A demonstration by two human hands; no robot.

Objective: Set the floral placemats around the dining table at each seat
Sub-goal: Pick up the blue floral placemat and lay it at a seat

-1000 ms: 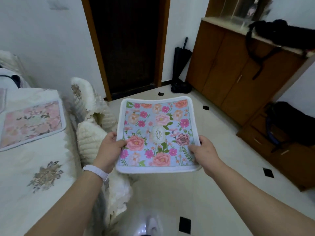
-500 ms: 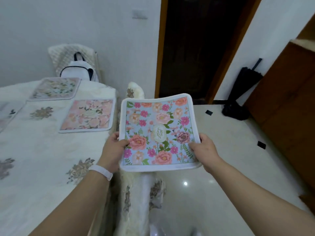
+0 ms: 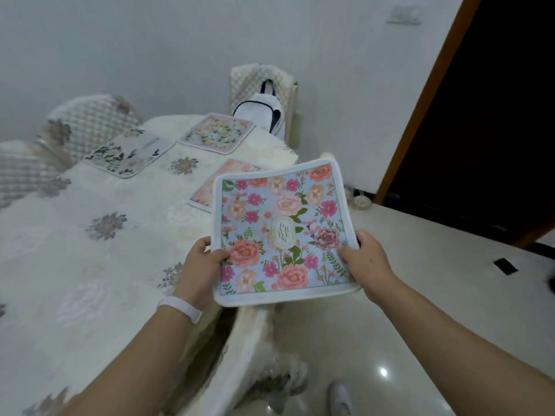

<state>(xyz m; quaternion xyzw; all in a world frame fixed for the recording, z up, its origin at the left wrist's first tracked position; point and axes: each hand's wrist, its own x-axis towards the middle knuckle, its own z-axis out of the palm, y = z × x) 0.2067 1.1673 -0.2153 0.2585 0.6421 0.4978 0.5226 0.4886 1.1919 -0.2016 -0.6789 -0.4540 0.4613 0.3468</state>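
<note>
A: Blue floral placemat (image 3: 282, 232) — where?
B: Held in the air beside the dining table (image 3: 90, 235), above a chair back.
A: Grip?
B: Left hand (image 3: 199, 268) and right hand (image 3: 365, 261) pinching the near corners, thumbs on top.
A: On the table?
B: Three placemats: pink (image 3: 210, 190), cream (image 3: 219, 133), leafy (image 3: 129, 153).

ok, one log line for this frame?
phase: carrying | held: blue floral placemat | left hand + right hand grip its sides | dining table: three mats laid
</note>
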